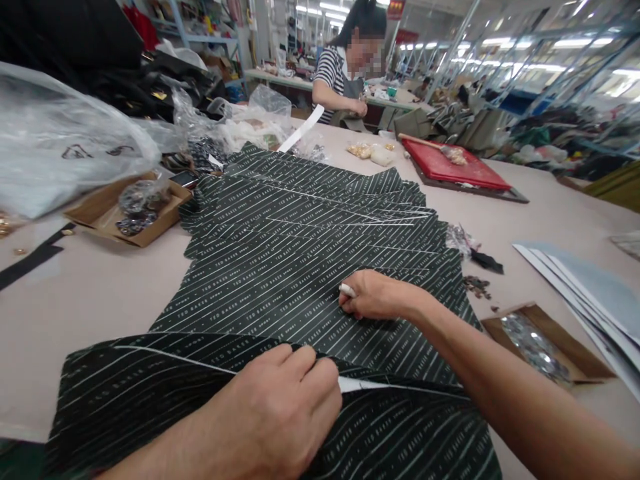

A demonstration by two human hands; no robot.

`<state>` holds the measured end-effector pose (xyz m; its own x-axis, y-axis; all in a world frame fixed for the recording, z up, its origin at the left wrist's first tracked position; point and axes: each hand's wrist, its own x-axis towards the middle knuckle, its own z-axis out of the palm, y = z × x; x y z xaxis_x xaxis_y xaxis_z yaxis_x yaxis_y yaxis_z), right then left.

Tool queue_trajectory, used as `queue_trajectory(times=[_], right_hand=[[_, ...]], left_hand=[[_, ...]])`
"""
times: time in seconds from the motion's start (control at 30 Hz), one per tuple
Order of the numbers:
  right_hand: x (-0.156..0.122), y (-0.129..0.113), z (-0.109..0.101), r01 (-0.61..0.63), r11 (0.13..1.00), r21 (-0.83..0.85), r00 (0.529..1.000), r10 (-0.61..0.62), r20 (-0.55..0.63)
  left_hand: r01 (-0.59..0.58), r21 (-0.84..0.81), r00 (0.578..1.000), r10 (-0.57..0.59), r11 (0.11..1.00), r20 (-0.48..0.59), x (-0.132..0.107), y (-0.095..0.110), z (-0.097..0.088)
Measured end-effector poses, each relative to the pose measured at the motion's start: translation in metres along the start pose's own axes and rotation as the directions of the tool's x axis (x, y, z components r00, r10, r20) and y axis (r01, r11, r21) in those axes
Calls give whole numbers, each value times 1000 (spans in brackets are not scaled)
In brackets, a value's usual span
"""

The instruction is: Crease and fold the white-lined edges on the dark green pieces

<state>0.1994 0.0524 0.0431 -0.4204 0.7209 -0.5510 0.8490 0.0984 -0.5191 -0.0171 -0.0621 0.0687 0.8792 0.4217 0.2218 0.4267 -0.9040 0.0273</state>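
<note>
Dark green fabric (240,283) with slanting white stripes and lettering lies layered over the table, straight white lines crossing its far part. In the foreground, another piece of the same striped fabric (145,390) curves up with a pale edge. My left hand (295,400) has its fingers curled over that raised edge and grips it. Farther forward, my right hand (373,293) is closed in a fist against the flat fabric. A small white thing (347,290) shows at its fingers; whether it is held or wrapped round a finger I cannot tell.
Cardboard trays with bagged metal parts stand left (150,227) and right (575,363). White sheets (575,287) lie at the right, with a red board (455,163) behind. Plastic bags (65,147) crowd the left. A person in a striped top (327,73) works across the table.
</note>
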Motion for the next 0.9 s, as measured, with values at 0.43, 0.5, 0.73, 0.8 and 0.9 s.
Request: queue_trajectory(times=[0.43, 0.5, 0.73, 0.8, 0.9], right_hand=[[-41, -2, 0, 72, 995, 69, 963, -52, -265], [-54, -11, -3, 121, 976, 182, 972, -79, -221], [-48, -26, 22, 66, 966, 252, 984, -104, 141], [-40, -22, 29, 72, 989, 132, 976, -97, 195], [-35, -15, 33, 92, 992, 90, 967, -110, 228]], left_hand=[[209, -17, 959, -202, 978, 201, -14, -8, 24], [204, -1, 952, -199, 979, 233, -11, -9, 32], [126, -15, 981, -123, 992, 152, -14, -13, 44], [85, -38, 980, -77, 996, 183, -21, -13, 30], [101, -129, 981, -77, 987, 179, -42, -11, 2]])
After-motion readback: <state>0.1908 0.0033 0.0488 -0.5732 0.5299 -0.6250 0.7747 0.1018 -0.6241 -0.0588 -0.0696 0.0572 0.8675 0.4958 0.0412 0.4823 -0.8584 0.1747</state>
